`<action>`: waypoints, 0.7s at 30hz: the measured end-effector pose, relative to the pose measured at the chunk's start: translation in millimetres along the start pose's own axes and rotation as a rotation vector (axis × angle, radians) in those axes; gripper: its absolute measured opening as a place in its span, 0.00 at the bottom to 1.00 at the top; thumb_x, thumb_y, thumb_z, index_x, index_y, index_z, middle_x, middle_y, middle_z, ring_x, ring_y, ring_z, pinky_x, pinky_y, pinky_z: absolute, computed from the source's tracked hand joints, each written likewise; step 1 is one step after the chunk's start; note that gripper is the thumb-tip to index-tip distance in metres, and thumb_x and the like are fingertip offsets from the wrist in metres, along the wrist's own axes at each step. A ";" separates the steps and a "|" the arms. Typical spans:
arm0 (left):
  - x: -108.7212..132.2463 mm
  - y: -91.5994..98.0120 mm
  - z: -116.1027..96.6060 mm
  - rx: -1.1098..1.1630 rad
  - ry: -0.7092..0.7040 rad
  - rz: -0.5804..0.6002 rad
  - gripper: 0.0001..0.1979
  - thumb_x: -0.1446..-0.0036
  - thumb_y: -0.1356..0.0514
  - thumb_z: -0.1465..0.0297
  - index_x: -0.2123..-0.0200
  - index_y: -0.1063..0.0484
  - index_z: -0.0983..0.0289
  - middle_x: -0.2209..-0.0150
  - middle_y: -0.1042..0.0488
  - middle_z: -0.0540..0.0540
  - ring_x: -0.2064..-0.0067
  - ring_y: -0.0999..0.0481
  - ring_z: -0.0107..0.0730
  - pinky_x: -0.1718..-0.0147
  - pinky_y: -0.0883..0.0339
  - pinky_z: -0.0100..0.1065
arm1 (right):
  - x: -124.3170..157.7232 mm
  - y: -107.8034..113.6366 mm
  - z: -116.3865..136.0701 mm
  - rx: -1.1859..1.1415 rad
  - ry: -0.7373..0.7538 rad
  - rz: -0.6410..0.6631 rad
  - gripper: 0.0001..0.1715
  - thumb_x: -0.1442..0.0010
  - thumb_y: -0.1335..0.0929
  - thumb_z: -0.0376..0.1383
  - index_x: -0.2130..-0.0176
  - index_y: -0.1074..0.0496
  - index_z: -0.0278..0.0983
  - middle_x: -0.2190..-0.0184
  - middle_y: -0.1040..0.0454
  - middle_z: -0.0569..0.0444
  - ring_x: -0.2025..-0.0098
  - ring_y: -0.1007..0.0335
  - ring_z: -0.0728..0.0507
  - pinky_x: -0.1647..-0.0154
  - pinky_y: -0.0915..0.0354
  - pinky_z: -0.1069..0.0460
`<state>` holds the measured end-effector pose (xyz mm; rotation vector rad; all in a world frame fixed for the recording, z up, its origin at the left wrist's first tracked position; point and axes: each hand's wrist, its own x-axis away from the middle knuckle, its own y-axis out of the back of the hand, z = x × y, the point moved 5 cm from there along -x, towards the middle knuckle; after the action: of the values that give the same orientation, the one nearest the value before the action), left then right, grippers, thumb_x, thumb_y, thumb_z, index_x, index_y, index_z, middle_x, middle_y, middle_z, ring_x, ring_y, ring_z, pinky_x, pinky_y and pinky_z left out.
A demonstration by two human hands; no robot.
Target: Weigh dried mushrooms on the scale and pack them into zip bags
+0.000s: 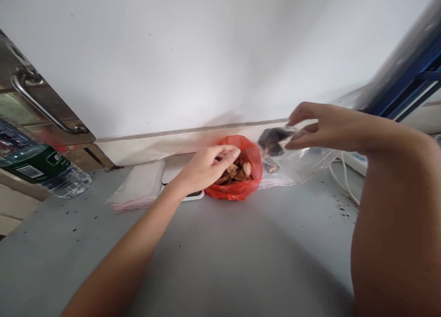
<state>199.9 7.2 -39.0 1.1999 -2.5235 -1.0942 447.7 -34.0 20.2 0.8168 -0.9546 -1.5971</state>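
Observation:
A red plastic bag stands with its mouth wide, holding brown dried pieces that look like bark or mushroom. My left hand is over its left rim, fingers curled and thumb across; what they hold, if anything, is hidden. To the right of the red bag, my right hand is bent downward with thumb and fingers apart. Just left of its fingertips are blurred dark pieces; whether they touch the fingers, I cannot tell. A clear plastic bag lies under that hand.
A white kitchen scale sits partly behind my left hand. Left of it lies a stack of clear zip bags. A water bottle tilts at far left by a metal handle. White cable runs at right; a wall rises behind.

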 end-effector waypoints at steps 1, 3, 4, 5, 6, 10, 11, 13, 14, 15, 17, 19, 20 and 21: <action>-0.8 2.7 3.9 0.106 0.056 -0.011 0.24 0.26 0.49 0.50 0.46 0.20 0.58 0.47 0.17 0.55 0.46 0.20 0.46 0.48 0.27 0.41 | 3.8 -6.1 12.2 -0.058 0.033 0.067 0.25 0.52 0.24 0.43 0.54 0.30 0.43 0.58 0.18 0.46 0.55 0.21 0.33 0.55 0.29 0.41; -1.8 5.2 9.6 0.326 0.147 0.006 0.26 0.26 0.49 0.48 0.42 0.22 0.57 0.42 0.20 0.57 0.42 0.20 0.48 0.48 0.25 0.42 | 9.8 -22.8 37.9 -0.171 0.152 0.252 0.27 0.52 0.23 0.44 0.55 0.32 0.44 0.62 0.17 0.51 0.58 0.20 0.35 0.58 0.30 0.44; -1.9 5.4 10.8 0.420 0.173 0.031 0.25 0.27 0.48 0.48 0.43 0.22 0.56 0.40 0.20 0.57 0.41 0.21 0.49 0.48 0.24 0.42 | 11.6 -30.2 48.8 -0.189 0.209 0.317 0.27 0.52 0.22 0.44 0.55 0.33 0.44 0.64 0.18 0.53 0.59 0.21 0.36 0.60 0.30 0.45; -1.8 5.8 11.2 0.489 0.188 0.056 0.24 0.28 0.45 0.49 0.44 0.20 0.56 0.40 0.20 0.58 0.41 0.20 0.49 0.49 0.24 0.41 | 12.2 -36.7 57.4 -0.202 0.249 0.358 0.27 0.53 0.22 0.43 0.56 0.33 0.44 0.66 0.19 0.55 0.62 0.21 0.37 0.63 0.32 0.47; -1.2 6.7 11.7 0.531 0.199 0.074 0.21 0.29 0.42 0.50 0.46 0.19 0.57 0.41 0.19 0.58 0.42 0.20 0.48 0.50 0.23 0.41 | 12.0 -42.2 64.0 -0.209 0.273 0.384 0.27 0.53 0.21 0.43 0.57 0.33 0.44 0.67 0.19 0.56 0.64 0.22 0.38 0.66 0.33 0.48; 4.4 18.0 22.2 0.570 0.270 0.057 0.16 0.38 0.30 0.60 0.48 0.17 0.56 0.44 0.17 0.55 0.44 0.18 0.46 0.53 0.22 0.39 | 6.8 -56.6 76.1 -0.227 0.268 0.389 0.28 0.53 0.19 0.43 0.58 0.32 0.43 0.69 0.22 0.56 0.69 0.26 0.41 0.74 0.41 0.52; 6.4 22.1 26.9 0.573 0.294 0.048 0.17 0.41 0.29 0.61 0.48 0.17 0.56 0.44 0.17 0.56 0.45 0.18 0.46 0.53 0.22 0.39 | 5.1 -57.8 77.4 -0.223 0.266 0.363 0.29 0.54 0.18 0.45 0.59 0.31 0.43 0.68 0.22 0.55 0.69 0.26 0.42 0.74 0.42 0.52; 10.4 31.0 36.7 0.570 0.329 0.040 0.19 0.45 0.26 0.62 0.50 0.16 0.57 0.45 0.17 0.57 0.45 0.18 0.47 0.53 0.22 0.40 | 1.7 -59.2 78.1 -0.222 0.254 0.306 0.28 0.54 0.18 0.50 0.60 0.28 0.41 0.67 0.21 0.53 0.69 0.27 0.43 0.74 0.42 0.52; 12.0 36.5 40.9 0.570 0.325 0.021 0.18 0.45 0.26 0.62 0.51 0.16 0.57 0.45 0.17 0.57 0.45 0.18 0.47 0.51 0.23 0.41 | 0.1 -60.9 77.6 -0.235 0.245 0.303 0.27 0.53 0.19 0.52 0.62 0.26 0.41 0.67 0.20 0.52 0.70 0.28 0.44 0.73 0.41 0.51; 13.5 42.3 44.6 0.570 0.313 -0.007 0.17 0.46 0.25 0.62 0.53 0.16 0.58 0.45 0.17 0.57 0.45 0.18 0.47 0.50 0.23 0.41 | -1.5 -63.9 76.6 -0.261 0.235 0.326 0.25 0.51 0.20 0.54 0.65 0.25 0.40 0.69 0.20 0.51 0.71 0.28 0.44 0.73 0.40 0.51; 16.3 53.3 50.9 0.548 0.289 -0.075 0.14 0.45 0.27 0.63 0.55 0.16 0.58 0.45 0.17 0.57 0.46 0.18 0.46 0.51 0.23 0.41 | -4.7 -72.7 74.0 -0.362 0.219 0.425 0.24 0.47 0.23 0.56 0.72 0.23 0.38 0.73 0.20 0.50 0.73 0.29 0.44 0.72 0.37 0.49; 19.6 62.8 57.5 0.476 0.306 -0.168 0.11 0.43 0.29 0.63 0.57 0.17 0.59 0.48 0.16 0.58 0.51 0.17 0.44 0.57 0.23 0.40 | -8.1 -82.3 71.6 -0.504 0.212 0.531 0.23 0.46 0.22 0.53 0.76 0.21 0.38 0.75 0.20 0.49 0.75 0.29 0.45 0.71 0.34 0.48; 21.4 67.0 60.7 0.427 0.329 -0.217 0.10 0.42 0.30 0.63 0.58 0.18 0.60 0.51 0.16 0.59 0.54 0.17 0.42 0.60 0.24 0.38 | -9.8 -86.7 70.3 -0.572 0.203 0.573 0.21 0.47 0.22 0.51 0.77 0.21 0.38 0.75 0.20 0.49 0.75 0.29 0.45 0.70 0.32 0.48; 23.3 70.6 63.5 0.381 0.352 -0.262 0.10 0.42 0.30 0.63 0.59 0.19 0.60 0.53 0.16 0.58 0.56 0.18 0.40 0.63 0.26 0.37 | -11.5 -90.7 69.1 -0.627 0.189 0.606 0.18 0.49 0.21 0.48 0.77 0.21 0.37 0.75 0.20 0.49 0.75 0.28 0.45 0.70 0.31 0.48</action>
<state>114.7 55.0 -42.0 1.6844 -2.4018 -0.3893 350.5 0.7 -29.5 0.1978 -0.4474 -1.1500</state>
